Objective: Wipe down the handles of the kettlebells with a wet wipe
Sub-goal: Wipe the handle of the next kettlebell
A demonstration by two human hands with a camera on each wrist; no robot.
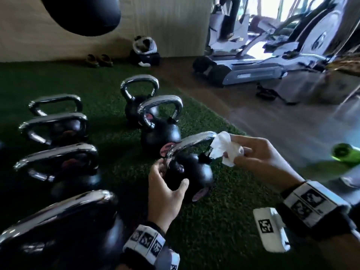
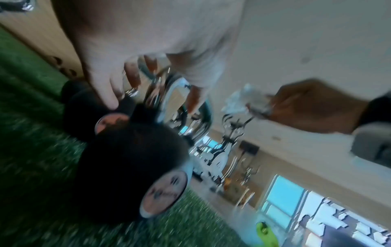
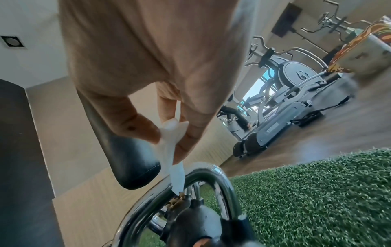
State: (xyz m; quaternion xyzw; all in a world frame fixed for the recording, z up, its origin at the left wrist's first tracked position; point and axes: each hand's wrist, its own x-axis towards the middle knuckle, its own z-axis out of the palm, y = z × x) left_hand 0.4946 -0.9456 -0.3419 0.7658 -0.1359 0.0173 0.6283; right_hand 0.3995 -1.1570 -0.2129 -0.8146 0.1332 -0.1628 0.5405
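1. On the green turf (image 1: pixel 204 240), right row of kettlebells: the nearest kettlebell (image 1: pixel 191 172) is the one being worked, tipped toward the person rather than upright.
2. Left hand (image 1: pixel 165 193) cups its black body, fingers and thumb curled around it near the base of the handle (image 1: pixel 191 142).
3. Right hand (image 1: pixel 259 154) pinches a bunched wet wipe (image 1: pixel 227 148) between thumb and fingertips; the wipe touches the handle's right bend.
4. Step, my read: wiping this handle, right corner done or in progress.
5. Next move calls for dragging the wipe along the top bar to the left leg, with the left hand holding the bell steady.
6. Room: next kettlebell (image 1: pixel 160 121) sits just behind; the left row (image 1: pixel 56 158) is well apart. Turf edge and wooden floor (image 1: pixel 272 121) lie to the right, with a green bottle (image 1: pixel 344 153) near it.
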